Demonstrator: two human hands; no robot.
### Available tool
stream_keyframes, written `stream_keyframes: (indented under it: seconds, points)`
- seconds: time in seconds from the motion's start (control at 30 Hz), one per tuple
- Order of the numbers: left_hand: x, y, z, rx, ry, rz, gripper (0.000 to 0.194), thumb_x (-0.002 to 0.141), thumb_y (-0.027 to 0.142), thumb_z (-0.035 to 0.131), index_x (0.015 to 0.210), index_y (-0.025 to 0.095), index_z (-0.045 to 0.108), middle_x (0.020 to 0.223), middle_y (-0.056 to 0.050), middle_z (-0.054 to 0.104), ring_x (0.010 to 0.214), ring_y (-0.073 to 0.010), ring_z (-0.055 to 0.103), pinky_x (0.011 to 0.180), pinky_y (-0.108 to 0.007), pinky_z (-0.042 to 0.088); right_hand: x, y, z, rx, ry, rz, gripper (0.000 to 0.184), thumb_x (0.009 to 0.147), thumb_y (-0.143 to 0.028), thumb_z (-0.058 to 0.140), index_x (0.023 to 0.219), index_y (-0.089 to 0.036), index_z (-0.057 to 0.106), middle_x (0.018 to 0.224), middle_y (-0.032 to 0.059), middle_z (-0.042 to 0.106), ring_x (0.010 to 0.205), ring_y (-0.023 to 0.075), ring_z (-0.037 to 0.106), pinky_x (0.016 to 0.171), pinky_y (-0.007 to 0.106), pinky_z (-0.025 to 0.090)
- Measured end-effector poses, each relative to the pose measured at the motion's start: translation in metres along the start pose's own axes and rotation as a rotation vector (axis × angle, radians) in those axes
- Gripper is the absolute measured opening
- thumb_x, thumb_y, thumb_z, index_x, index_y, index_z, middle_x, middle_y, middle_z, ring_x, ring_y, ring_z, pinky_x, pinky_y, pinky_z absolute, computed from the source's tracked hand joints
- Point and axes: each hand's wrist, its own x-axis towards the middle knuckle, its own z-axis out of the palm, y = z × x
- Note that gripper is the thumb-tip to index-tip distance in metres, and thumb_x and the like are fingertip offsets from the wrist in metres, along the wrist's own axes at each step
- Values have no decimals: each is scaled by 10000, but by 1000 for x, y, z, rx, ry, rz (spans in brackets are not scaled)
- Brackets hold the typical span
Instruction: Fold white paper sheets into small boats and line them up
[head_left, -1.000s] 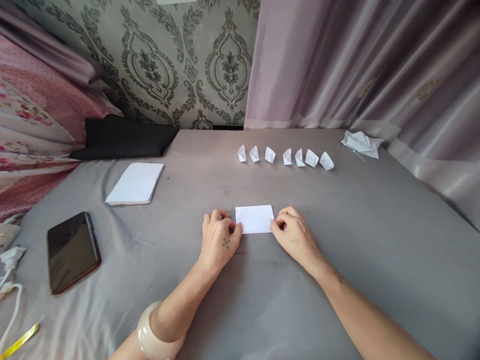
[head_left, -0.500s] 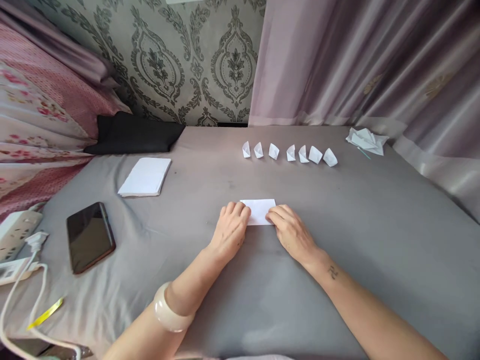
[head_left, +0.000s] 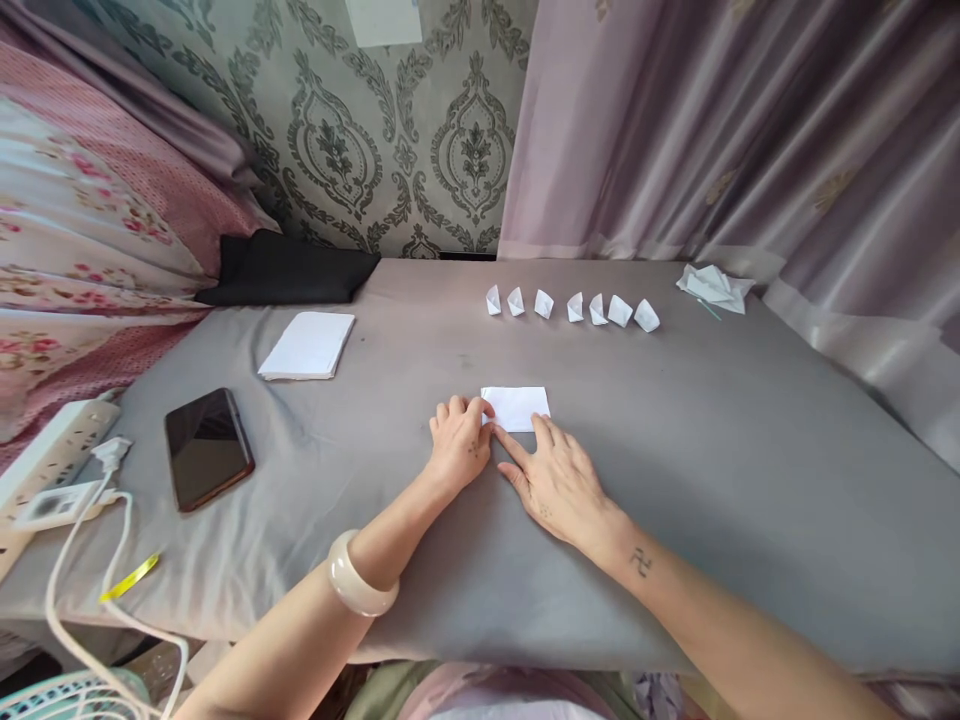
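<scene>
A white sheet of paper (head_left: 517, 405), folded into a rectangle, lies flat on the grey cloth surface. At its left end, my left hand (head_left: 459, 440) pinches the near corner between thumb and fingers. My right hand (head_left: 559, 475) lies over the near edge with its fingers spread, the index fingertip by the left hand's thumb and other fingertips on the paper's right part. Behind the sheet stands a row of several small folded paper shapes (head_left: 544, 304).
To the left lie a stack of white paper (head_left: 307, 346), a phone (head_left: 208, 448), a power strip (head_left: 56, 455) with white cables and a yellow strip (head_left: 130, 577). A black cloth (head_left: 292, 268) is at the back left; crumpled paper (head_left: 715, 288) at the back right.
My right hand has shifted left along the paper's near edge and spread its fingers. My left hand now pinches the near left corner. The camera view has tilted and shifted slightly.
</scene>
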Motion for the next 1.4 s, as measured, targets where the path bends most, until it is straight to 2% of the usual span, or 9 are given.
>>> stream_keyframes:
  seconds: [0.4,0.6,0.7,0.77,0.9,1.0,1.13,1.23,1.4]
  points:
    - [-1,-14,-18,-92,-74,-22,216,841,309,524,1012,302,656,1015,-62,571,950,-249,503,857,-410,379,-13,39,-10,49,-18,96,404,974,-351,354,1286,-200,560,1133,117,595,983,242,539,800,365,422]
    - [23,-4,-31,-141,-184,-124,286,822,446,526,795,212,687,817,-35,628,845,-220,561,820,-342,396,19,59,-12,171,-46,166,329,952,-322,427,792,-206,690,919,48,638,842,184,573,694,299,415]
    - [40,4,-21,-54,45,-201,352,762,484,603,925,176,651,1005,-101,611,997,-276,526,857,-347,388,42,59,-1,239,101,188,238,927,-296,474,1056,-194,647,1084,73,624,1026,229,539,769,313,434]
    - [46,7,-12,-29,63,-236,402,736,484,636,980,164,634,1085,-137,570,1065,-305,494,892,-366,375,51,58,8,280,121,136,361,919,-275,478,1259,-171,540,1227,100,576,1134,255,486,888,352,420]
    - [48,4,-4,-89,50,-231,290,744,414,639,937,198,626,1079,-109,544,1089,-297,477,915,-399,358,51,57,20,329,92,97,394,924,-268,441,1298,-167,508,1190,117,575,1102,262,493,938,400,409]
    - [45,-1,-6,-231,42,-176,147,750,309,621,845,199,602,960,-62,574,986,-248,515,870,-376,375,48,58,22,405,98,127,398,883,-271,509,1270,-184,532,1132,102,580,1065,254,499,936,389,415]
    - [43,-3,-8,-662,-9,-66,124,777,284,587,837,186,542,717,14,551,667,-134,503,649,-260,389,48,61,19,567,105,200,356,829,-288,589,1178,-215,598,1024,64,595,1001,234,519,922,380,409]
    - [40,3,-10,-895,22,39,214,767,303,638,911,173,546,746,12,568,671,-111,501,631,-236,379,47,61,12,767,116,235,199,839,-342,585,966,-225,685,888,29,589,905,197,547,839,323,422]
    - [31,15,-22,-1193,9,38,325,748,320,702,991,170,546,812,-8,601,711,-112,545,661,-241,413,43,56,-4,1125,45,309,270,848,-431,575,783,-206,711,735,-4,529,696,131,518,633,250,387]
